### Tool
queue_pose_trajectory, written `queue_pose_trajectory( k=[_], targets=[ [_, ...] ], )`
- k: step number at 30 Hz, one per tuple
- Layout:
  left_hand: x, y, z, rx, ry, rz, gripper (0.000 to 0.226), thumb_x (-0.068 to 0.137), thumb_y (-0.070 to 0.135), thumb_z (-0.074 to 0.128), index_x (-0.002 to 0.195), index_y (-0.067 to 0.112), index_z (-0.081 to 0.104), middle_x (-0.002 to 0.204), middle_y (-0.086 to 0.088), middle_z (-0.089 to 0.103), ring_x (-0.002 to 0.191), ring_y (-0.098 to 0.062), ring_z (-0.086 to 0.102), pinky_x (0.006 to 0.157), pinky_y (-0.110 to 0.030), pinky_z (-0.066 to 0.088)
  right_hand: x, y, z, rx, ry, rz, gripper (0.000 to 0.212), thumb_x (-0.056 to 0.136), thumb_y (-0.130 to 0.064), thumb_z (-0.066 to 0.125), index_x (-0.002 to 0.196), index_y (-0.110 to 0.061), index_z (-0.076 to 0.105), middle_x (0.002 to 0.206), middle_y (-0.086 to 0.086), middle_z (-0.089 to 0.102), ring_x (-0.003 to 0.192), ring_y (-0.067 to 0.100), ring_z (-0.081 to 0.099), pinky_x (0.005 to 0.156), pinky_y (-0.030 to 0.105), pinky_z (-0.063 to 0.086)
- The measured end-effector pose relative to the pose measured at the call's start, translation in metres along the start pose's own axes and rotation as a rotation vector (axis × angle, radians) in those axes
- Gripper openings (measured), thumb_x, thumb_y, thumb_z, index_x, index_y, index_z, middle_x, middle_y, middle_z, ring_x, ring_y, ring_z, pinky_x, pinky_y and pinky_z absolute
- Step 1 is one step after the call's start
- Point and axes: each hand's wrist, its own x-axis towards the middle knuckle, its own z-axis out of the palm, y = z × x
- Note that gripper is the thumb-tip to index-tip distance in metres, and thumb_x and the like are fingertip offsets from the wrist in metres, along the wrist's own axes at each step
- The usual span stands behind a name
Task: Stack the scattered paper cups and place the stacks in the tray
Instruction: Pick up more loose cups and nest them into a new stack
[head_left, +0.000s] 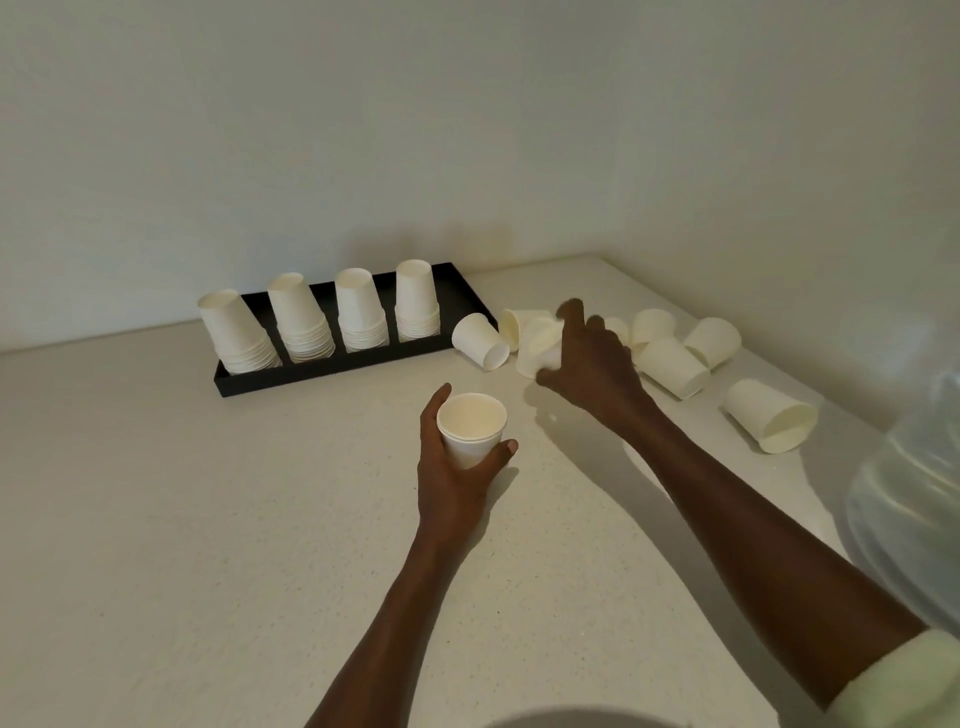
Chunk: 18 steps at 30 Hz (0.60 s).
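Pale speckled surface (208, 519) runs back to a plain wall, and at its far left sits a black tray (332, 369) with four upside-down cup stacks (358, 312) standing in a row, its right end bare. Nearer and toward the middle, the left hand (457, 467) grips a short stack of cups (471, 428), mouth up, fingers and thumb curled round its side. Just right of the tray lies a tipped cup (480, 341), and beyond it the right hand (592, 364) reaches into the pile of loose cups (675, 358); its fingers curl over a cup on its side (537, 345), though blur keeps me from telling whether it is truly gripped. That cup lies right of and beyond the held stack, so the right hand is plainly nearer. Farthest right, one more cup (771, 415) lies on its side, mouth toward the near right, well apart from the others.
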Motion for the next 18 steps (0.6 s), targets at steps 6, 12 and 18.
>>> queue_pose_trajectory(
  k=[6, 12, 18],
  targets=[
    [-0.002, -0.002, -0.002, -0.108, -0.008, -0.016, 0.095, 0.070, 0.026, 0.085, 0.145, 0.037, 0.027, 0.146, 0.014, 0.041, 0.129, -0.010, 0.044, 0.108, -0.040, 0.040, -0.021, -0.057, -0.030, 0.494, 0.005, -0.109, 0.085, 0.076, -0.046, 0.073, 0.145, -0.020, 0.032, 0.137, 0.008, 0.048, 0.121, 0.022, 0.047, 0.088, 0.025, 0.034],
    [0.001, 0.000, -0.007, -0.221, 0.053, -0.011, 0.066, 0.088, 0.017, 0.068, 0.144, 0.023, 0.034, 0.140, 0.006, 0.051, 0.124, -0.014, 0.053, 0.103, -0.047, 0.047, -0.056, -0.071, -0.004, 0.394, -0.365, -0.205, 0.092, 0.079, -0.058, 0.066, 0.150, -0.019, 0.023, 0.153, 0.003, 0.032, 0.135, 0.022, 0.036, 0.104, 0.034, 0.034],
    [0.008, 0.001, -0.016, -0.086, 0.067, 0.029, 0.088, 0.073, 0.011, 0.082, 0.145, 0.023, 0.032, 0.136, 0.010, 0.048, 0.117, 0.003, 0.050, 0.088, -0.006, 0.044, -0.030, -0.051, 0.015, 0.456, -0.397, -0.220, 0.068, 0.095, -0.057, 0.037, 0.149, -0.018, 0.028, 0.155, 0.006, 0.030, 0.141, 0.023, 0.029, 0.115, 0.038, 0.021]
  ],
)
